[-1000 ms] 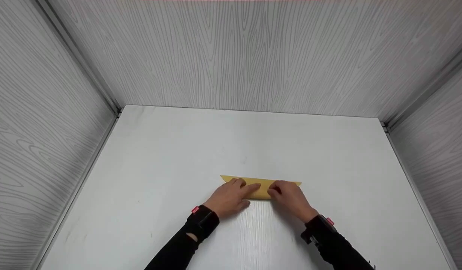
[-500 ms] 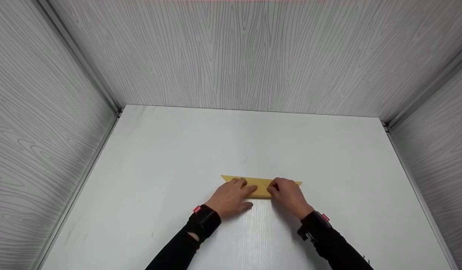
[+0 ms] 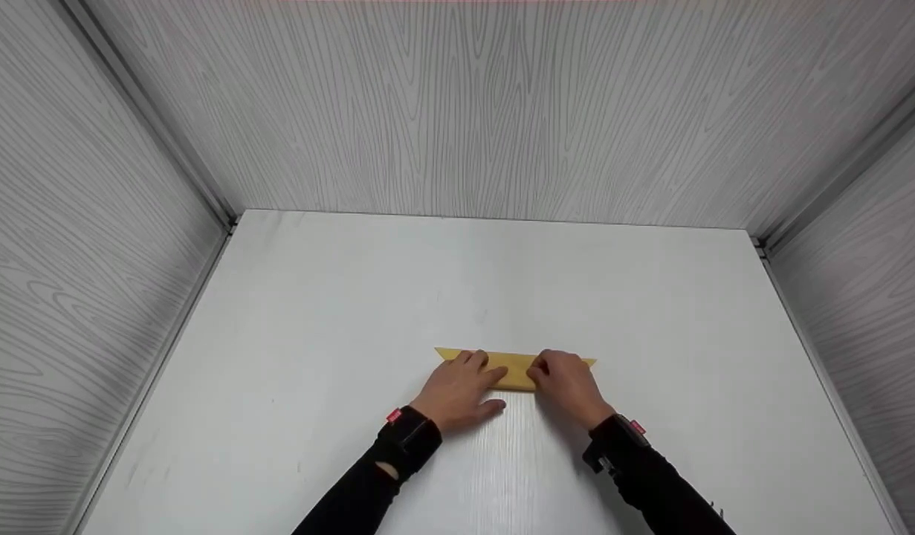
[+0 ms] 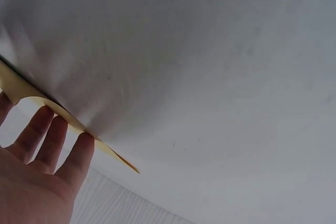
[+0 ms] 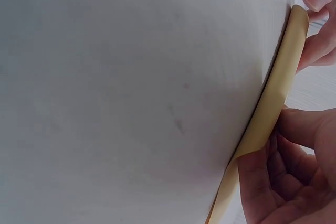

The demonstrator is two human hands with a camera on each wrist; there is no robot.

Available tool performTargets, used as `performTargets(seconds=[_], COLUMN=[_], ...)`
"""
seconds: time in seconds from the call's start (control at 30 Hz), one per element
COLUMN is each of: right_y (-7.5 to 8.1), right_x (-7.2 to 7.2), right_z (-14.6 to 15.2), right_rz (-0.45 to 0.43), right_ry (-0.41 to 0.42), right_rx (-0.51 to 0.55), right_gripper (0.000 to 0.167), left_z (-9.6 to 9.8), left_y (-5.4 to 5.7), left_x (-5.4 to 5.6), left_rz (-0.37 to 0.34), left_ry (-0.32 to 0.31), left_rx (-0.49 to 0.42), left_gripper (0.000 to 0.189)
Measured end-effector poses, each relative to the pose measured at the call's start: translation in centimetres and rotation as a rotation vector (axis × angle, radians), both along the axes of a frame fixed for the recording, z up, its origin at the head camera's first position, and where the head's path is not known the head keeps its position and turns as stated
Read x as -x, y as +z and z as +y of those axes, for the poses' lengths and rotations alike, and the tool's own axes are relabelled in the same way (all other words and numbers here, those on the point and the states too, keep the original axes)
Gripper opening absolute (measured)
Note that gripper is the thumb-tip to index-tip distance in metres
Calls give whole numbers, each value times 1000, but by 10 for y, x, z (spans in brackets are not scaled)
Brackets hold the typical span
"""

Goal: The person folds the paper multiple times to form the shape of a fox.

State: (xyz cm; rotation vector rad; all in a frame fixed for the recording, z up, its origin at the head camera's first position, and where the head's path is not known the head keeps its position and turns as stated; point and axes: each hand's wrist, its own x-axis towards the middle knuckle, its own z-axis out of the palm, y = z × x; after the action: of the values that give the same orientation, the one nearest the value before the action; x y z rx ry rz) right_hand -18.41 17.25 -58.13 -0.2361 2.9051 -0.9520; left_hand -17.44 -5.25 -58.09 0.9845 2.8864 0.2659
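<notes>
A folded strip of yellow paper (image 3: 515,375) lies on the white table, pointed at both far corners. My left hand (image 3: 457,394) rests on its left part with fairly straight, spread fingers; the thumb sits off the near edge. In the left wrist view, those fingertips touch the paper (image 4: 16,85), which bows up between them. My right hand (image 3: 571,388) has curled fingers and pinches the folded layer right of centre. From the right wrist view, its thumb and index finger meet the rolled-up fold of the paper (image 5: 275,93). Both hands cover parts of the sheet.
The white tabletop (image 3: 353,297) extends around the paper. A grey wood-grain panel (image 3: 457,111) stands at the back, with a left side panel (image 3: 70,260) and a right side panel (image 3: 866,282). Black bands circle both wrists.
The left thumb has drawn slightly away from the paper's near edge. My right wrist has shifted a little to the left. The paper stays almost in place, its near edge slightly farther back.
</notes>
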Motion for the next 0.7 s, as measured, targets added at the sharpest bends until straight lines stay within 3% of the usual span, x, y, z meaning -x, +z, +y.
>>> performTargets(seconds=[0.7], right_y=[1], right_x=[0], right_z=[-4], right_rz=[13], right_ry=[-25], right_rx=[-26], right_gripper=[5], left_z=[4], left_y=[-3], left_x=[0], left_rz=[4], left_ry=[23], left_rx=[-7], left_gripper=[59])
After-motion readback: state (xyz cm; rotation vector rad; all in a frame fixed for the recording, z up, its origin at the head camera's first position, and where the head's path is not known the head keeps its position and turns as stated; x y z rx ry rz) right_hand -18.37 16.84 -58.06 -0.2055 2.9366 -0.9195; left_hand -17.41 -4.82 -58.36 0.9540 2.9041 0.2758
